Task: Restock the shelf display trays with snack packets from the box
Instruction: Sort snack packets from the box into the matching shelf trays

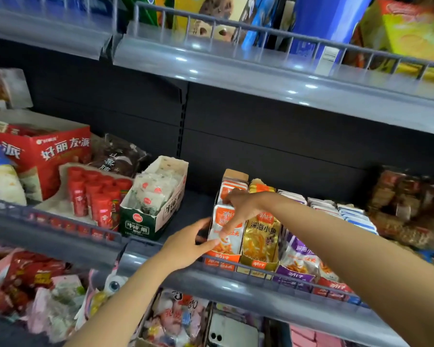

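A bare strip of dark shelf floor lay open at the centre of the frame, between the green-and-white carton on its left and the orange display tray on its right. The left hand filled the front of that gap, touching the tray's side. Above the trays, the space under the upper shelf stood empty back to the dark rear panel. A low wire rail barred the shelf's front edge. The right forearm crossed over the trays at centre right, the right hand resting on the orange packets.
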`<control>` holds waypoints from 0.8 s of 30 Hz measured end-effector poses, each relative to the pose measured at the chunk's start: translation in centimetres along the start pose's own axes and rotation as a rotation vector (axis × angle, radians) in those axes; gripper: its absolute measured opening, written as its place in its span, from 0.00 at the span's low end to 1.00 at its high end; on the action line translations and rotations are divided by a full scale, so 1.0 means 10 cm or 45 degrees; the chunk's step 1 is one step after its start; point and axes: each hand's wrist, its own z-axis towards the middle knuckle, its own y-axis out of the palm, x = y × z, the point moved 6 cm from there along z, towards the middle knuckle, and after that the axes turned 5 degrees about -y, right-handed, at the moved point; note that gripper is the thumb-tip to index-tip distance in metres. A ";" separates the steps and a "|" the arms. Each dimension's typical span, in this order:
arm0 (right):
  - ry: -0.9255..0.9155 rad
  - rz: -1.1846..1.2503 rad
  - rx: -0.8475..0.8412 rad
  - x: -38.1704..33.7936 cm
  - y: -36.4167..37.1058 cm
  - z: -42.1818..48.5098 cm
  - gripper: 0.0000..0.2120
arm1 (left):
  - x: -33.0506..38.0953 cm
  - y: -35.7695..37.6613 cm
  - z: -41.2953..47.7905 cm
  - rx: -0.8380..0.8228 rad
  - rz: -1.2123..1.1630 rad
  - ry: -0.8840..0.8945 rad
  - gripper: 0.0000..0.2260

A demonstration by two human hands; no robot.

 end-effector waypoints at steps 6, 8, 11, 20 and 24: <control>0.057 0.001 -0.097 -0.05 0.01 0.01 0.54 | 0.01 -0.01 -0.03 -0.022 -0.004 -0.018 0.29; 0.072 -0.003 -0.118 -0.07 0.00 0.00 0.55 | 0.02 -0.01 -0.03 -0.025 0.002 -0.024 0.29; 0.071 -0.012 -0.125 -0.07 0.00 0.01 0.52 | 0.04 -0.01 -0.04 -0.029 0.001 -0.031 0.28; -0.037 0.085 0.012 -0.09 0.02 -0.09 0.48 | 0.04 0.00 -0.06 -0.058 0.022 -0.033 0.32; -0.116 0.188 0.151 -0.06 0.08 -0.10 0.45 | 0.04 0.01 -0.07 -0.072 -0.026 -0.026 0.32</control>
